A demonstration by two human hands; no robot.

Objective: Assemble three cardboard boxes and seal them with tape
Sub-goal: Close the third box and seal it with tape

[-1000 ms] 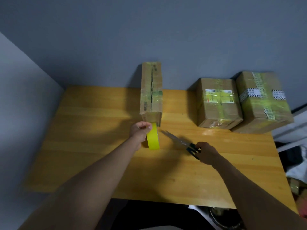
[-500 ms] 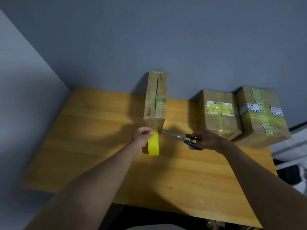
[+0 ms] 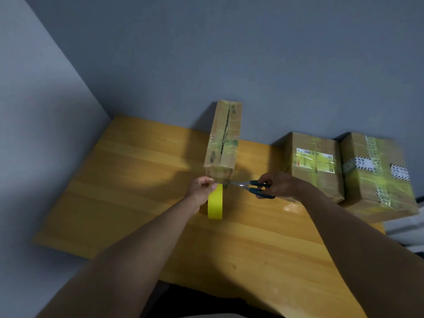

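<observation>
Left hand [image 3: 200, 188] pinching yellow tape roll [image 3: 215, 201] taut off upright box [image 3: 223, 143], right hand [image 3: 276, 185] gripping scissors [image 3: 250, 187], blades apparently at strip for cut.

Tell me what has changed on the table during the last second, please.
The right hand carried the scissors leftward until the blades reached the tape just below the narrow box. The left hand still grips the yellow tape roll. The two sealed boxes stayed put.
</observation>
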